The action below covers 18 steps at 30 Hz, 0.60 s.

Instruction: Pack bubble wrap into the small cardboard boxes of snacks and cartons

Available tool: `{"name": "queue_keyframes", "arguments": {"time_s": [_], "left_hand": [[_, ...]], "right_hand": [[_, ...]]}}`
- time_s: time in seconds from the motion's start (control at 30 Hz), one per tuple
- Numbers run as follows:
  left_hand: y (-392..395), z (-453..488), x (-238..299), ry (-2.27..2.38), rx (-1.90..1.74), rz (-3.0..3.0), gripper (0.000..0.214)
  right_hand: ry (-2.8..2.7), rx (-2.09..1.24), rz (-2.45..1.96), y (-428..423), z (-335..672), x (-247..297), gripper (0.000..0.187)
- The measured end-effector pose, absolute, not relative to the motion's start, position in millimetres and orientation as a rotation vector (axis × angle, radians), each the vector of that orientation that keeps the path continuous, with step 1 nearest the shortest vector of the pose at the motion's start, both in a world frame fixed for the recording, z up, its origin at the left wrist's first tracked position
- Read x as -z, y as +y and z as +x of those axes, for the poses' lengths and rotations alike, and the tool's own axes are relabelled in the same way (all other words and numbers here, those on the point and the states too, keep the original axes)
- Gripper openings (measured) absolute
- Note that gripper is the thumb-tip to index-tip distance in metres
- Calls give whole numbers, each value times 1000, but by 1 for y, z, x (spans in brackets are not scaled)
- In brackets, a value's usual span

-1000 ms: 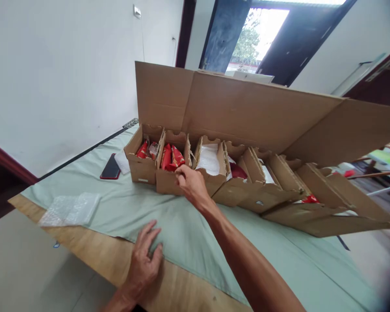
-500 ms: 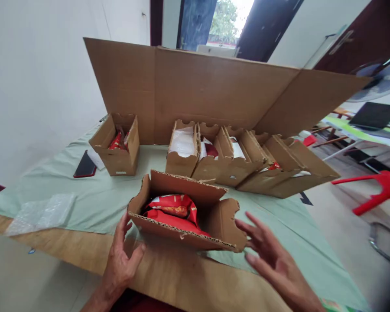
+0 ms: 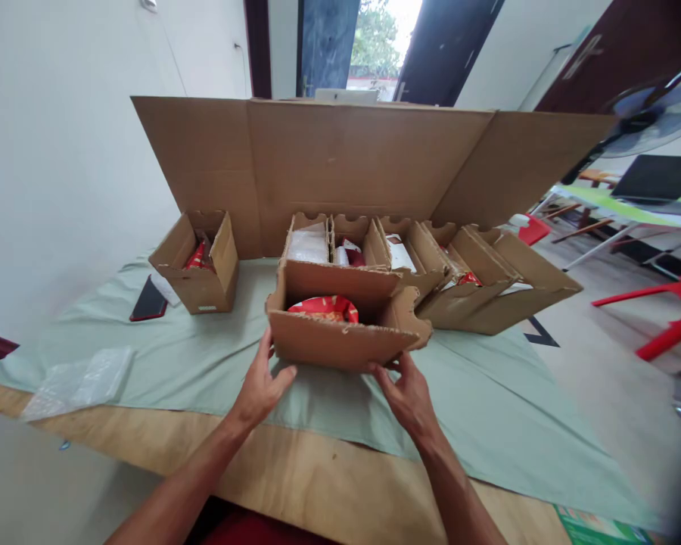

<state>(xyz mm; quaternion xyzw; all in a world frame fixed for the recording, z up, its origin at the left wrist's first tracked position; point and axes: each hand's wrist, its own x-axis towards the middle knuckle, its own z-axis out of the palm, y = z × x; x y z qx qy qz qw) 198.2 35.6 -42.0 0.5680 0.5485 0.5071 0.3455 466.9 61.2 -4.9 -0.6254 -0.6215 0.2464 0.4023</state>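
Note:
A cardboard box [image 3: 340, 344] with an open top sits in front of me, close against the row of boxes behind it. Inside it lies a red printed packet [image 3: 329, 308], its lower part hidden by the front wall. My left hand [image 3: 262, 382] grips the box's lower left corner, fingers along the side and thumb toward the front. At the lower right corner my right hand [image 3: 402, 390] grips the same box, some fingertips hidden by the cardboard.
Several open boxes [image 3: 309, 219] stand in a row behind, before a tall cardboard panel [image 3: 340, 159]. Another box [image 3: 207, 291] with red packets stands left, beside a dark phone [image 3: 148, 300]. Bubble wrap [image 3: 82, 382] lies on the green cloth [image 3: 193, 378] near the table edge.
The box has moved away from me toward the row of boxes. Both hands went with it, and the right hand, apart from the box before, has closed in on its corner.

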Motion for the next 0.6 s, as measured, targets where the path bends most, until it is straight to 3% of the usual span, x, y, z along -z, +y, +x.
{"name": "queue_keyframes", "arguments": {"time_s": [0.13, 0.37, 0.6], "left_hand": [[42, 189, 54, 1551, -1211, 1575, 85], [-33, 111, 60, 2100, -1008, 1806, 39], [-27, -19, 27, 2676, -876, 1494, 33]], "right_hand": [[-1502, -692, -1649, 61, 475, 29, 60], [-1466, -715, -1786, 41, 489, 70, 77], [-1487, -757, -1861, 48, 489, 71, 73]]}}
